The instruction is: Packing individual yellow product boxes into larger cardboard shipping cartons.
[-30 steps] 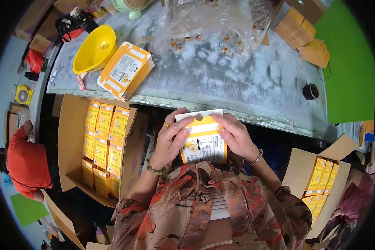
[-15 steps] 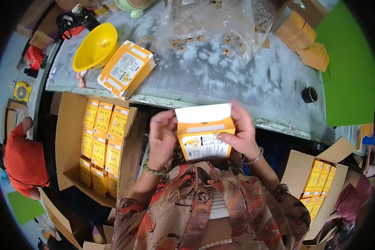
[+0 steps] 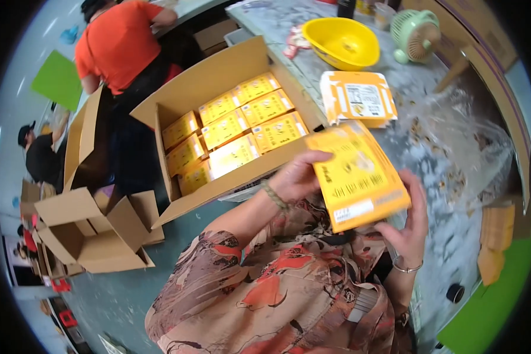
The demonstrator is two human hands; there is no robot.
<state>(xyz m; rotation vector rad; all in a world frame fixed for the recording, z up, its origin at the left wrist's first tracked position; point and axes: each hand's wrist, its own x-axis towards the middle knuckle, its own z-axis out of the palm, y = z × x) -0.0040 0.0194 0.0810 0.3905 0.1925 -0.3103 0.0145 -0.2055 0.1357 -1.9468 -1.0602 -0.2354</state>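
Observation:
A small yellow-orange carton box (image 3: 355, 177) is tilted between my hands, its printed broad face showing and its flaps looking closed. My left hand (image 3: 301, 176) grips the box's left edge, thumb over the printed face. Around the lower right corner curls my right hand (image 3: 410, 227), its thumb by the lower edge and its fingers along the right side. To the left of my hands stands a large open cardboard box (image 3: 209, 47), holding several similar yellow boxes (image 3: 225, 128) packed in rows.
On the grey table (image 3: 422, 153) lie a stack of flattened orange cartons (image 3: 363, 100), a yellow basin (image 3: 342, 44), a green fan (image 3: 416, 32) and a clear plastic bag (image 3: 478, 147). An open cardboard box (image 3: 88, 230) stands on the floor. A person in orange (image 3: 121, 44) works beyond.
My view has swung left toward the large cardboard box. The held box's white flap, raised before, no longer shows; the box has turned to present its printed face.

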